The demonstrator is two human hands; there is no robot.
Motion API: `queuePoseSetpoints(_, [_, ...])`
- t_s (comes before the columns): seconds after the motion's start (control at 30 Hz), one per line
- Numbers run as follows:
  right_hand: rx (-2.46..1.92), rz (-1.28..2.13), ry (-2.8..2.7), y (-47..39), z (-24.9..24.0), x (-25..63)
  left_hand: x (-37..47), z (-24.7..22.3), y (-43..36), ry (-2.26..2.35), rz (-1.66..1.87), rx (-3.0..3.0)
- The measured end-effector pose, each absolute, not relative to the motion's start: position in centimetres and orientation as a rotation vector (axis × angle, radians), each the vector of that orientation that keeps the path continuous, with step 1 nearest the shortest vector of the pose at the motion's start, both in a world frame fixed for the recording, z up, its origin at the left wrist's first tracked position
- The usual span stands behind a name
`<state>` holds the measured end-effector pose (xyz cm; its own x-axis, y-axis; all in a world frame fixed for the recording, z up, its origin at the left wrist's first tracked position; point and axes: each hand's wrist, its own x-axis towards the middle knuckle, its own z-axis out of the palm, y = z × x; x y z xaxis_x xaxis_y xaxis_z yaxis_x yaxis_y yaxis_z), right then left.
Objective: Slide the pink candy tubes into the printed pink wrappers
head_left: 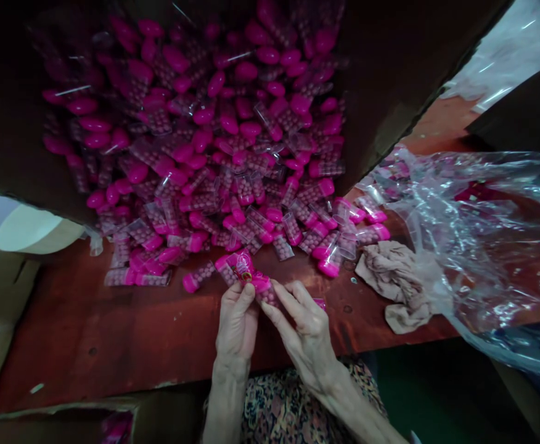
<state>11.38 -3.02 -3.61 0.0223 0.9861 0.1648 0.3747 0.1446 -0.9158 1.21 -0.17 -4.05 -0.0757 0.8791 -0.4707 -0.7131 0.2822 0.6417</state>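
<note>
My left hand (238,320) is closed, its thumb pressing on a clear tube of pink balls (228,266) with a bright pink printed label or wrapper on it. My right hand (306,327) pinches the near end of a pink-capped tube (270,295) beside it; fingers cover part of that tube. Both hands are close together above the front of the red-brown table (150,333). Just left of them lies a loose tube of pink balls (200,275). Beyond is a big heap of similar pink-capped tubes (233,160), spilling out of a dark box.
The dark cardboard box (381,98) stands on its side around the heap. To the right are a crumpled beige cloth (392,280) and a large clear plastic bag (492,246). A pale round bowl (34,229) sits at left. An open carton (159,419) with pink items is below the edge.
</note>
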Motion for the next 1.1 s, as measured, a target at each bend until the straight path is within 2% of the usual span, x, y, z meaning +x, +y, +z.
queuePoseSetpoints(0.5, [-1.463,0.666,-1.458,-3.3,-3.5,11.6,1.8,-3.3,-0.9,1.003,1.25,0.306])
queuePoseSetpoints(1.1, [-1.405,0.905,-1.452,-3.3,-4.1,11.0,1.5,-3.4,-1.1,1.103,1.361,0.188])
